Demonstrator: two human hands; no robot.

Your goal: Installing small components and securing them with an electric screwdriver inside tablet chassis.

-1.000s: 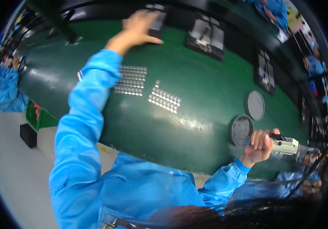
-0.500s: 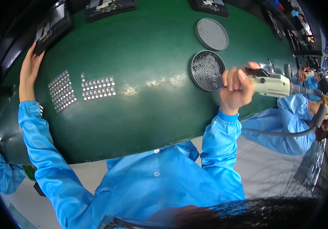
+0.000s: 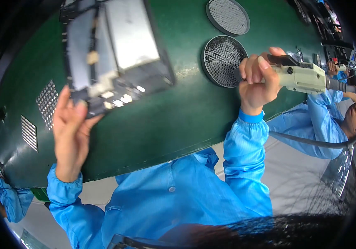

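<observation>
My left hand point(image 3: 72, 128) grips the lower left corner of a black electronic device point(image 3: 134, 39), thumb on top. Its inside lies bare, with silvery panels and small white parts, and it is blurred by motion above the green table point(image 3: 165, 124). In my right hand point(image 3: 257, 83) is a cream electric screwdriver point(image 3: 304, 78) with a black lever. The fingers wrap round its front end, and the tip is hidden. Just left of that hand stands a round dish point(image 3: 224, 62) of small dark pieces, too small to name.
Farther back is a second round dish point(image 3: 228, 17) with grey pieces. Two sheets of small parts, one dotted point(image 3: 47, 103) and one striped point(image 3: 29, 133), lie at the left. A grey cable point(image 3: 310, 145) hangs at the right, near a co-worker's blue sleeve point(image 3: 325, 122).
My left hand has picked up the device from the far left and brought it right and nearer. My right hand keeps the screwdriver, shifted slightly right. The view has shifted.
</observation>
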